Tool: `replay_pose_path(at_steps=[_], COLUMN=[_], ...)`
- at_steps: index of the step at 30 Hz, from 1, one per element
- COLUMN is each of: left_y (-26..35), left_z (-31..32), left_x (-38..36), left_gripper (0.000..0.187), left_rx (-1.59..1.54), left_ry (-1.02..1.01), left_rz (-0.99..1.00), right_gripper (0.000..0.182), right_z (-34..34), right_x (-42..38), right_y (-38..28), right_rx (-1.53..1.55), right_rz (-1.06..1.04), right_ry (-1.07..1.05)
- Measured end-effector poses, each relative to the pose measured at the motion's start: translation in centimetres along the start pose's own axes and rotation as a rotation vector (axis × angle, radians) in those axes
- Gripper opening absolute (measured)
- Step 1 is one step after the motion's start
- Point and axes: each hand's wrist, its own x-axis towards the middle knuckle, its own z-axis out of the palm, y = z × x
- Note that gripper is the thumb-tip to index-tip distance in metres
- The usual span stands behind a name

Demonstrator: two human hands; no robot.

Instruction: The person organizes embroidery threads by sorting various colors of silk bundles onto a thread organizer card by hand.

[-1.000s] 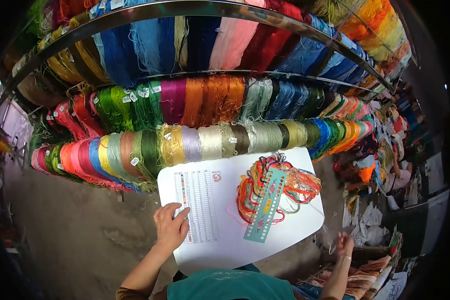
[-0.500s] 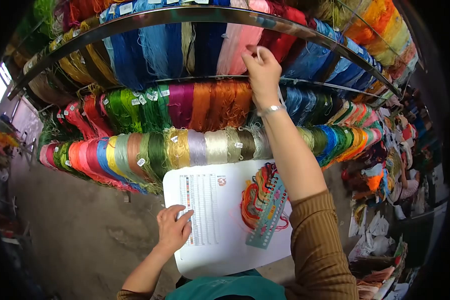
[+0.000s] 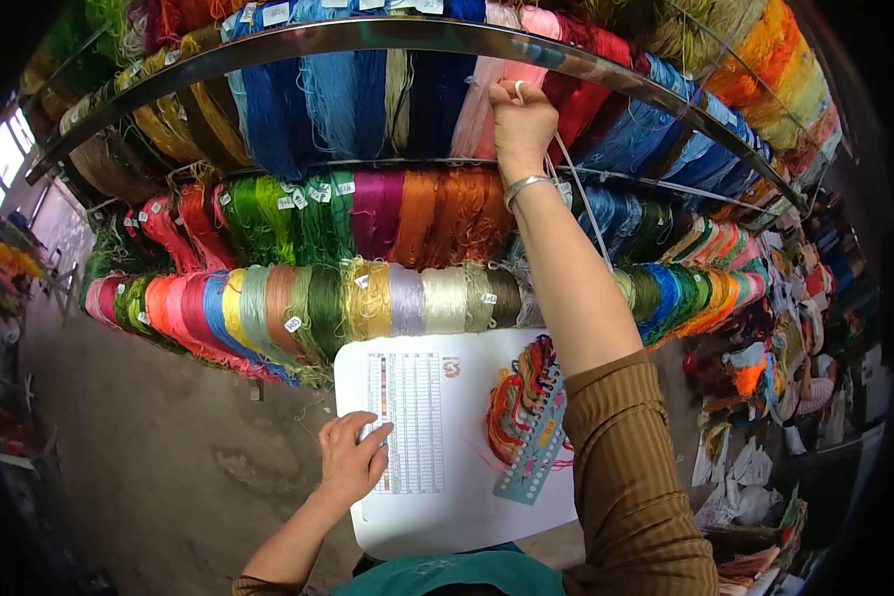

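Note:
My right hand point(image 3: 524, 131) is raised in front of the upper rack, its fingers closed on a pale thread point(image 3: 588, 211). Part of the strand loops over a finger, and the rest trails down behind my forearm. Pink skeins point(image 3: 475, 111) hang right behind this hand. Below, my left hand point(image 3: 356, 459) lies with fingers apart on a printed chart point(image 3: 419, 427) with a column of colour swatches. The chart rests on a white board point(image 3: 447, 526). To its right, a teal card with punched holes point(image 3: 513, 489) carries colourful threads point(image 3: 507, 422); my right forearm partly covers it.
A curved metal rail point(image 3: 368, 36) crosses above the hanging blue skeins point(image 3: 273, 114). Lower rows hold orange skeins point(image 3: 447, 214) and cream skeins point(image 3: 444, 298), several with white tags. Concrete floor point(image 3: 189, 437) shows at left; bundles and papers point(image 3: 750, 467) are piled at right.
My right hand has tilted, and the pale thread now stretches out to the right of my wrist. My left hand stays on the chart. The whole view has shifted slightly.

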Motion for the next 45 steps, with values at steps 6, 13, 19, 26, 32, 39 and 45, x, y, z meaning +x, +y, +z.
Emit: replay_pose_path(at_steps=[6,13,19,26,32,39,45], left_y=[0.1,0.0,-0.1,-0.1,-0.1,-0.1,0.0], left_z=[0.0,0.0,0.0,0.0,0.0,0.0,-0.1], left_x=[0.0,0.0,0.0,-0.1,-0.2,-0.2,-0.1], left_gripper=[0.039,0.040,0.040,0.040,0.040,0.040,0.040], left_rx=[0.000,-0.004,-0.009,-0.010,-0.009,-0.010,-0.014], left_ry=[-0.001,0.011,0.008,0.007,-0.001,0.006,0.014], left_rz=[0.002,0.009,0.004,-0.001,-0.003,-0.001,0.010], right_gripper=[0.027,0.014,0.012,0.014,0.005,0.006,0.005], right_z=[-1.1,-1.2,0.5,1.5,2.2,-0.2,-2.2], right_x=[-0.3,-1.3,-0.2,0.2,0.8,-1.2,-1.7], right_y=[-0.2,-0.4,-0.5,-2.0,-2.2,-1.2,-2.1], right_rx=[-0.155,0.119,0.144,0.387,0.760,0.563,0.571], right_rz=[-0.065,-0.331,-0.107,-0.003,0.101,0.242,0.285], right_ry=[0.017,0.029,-0.031,0.008,-0.003,-0.117,-0.244])
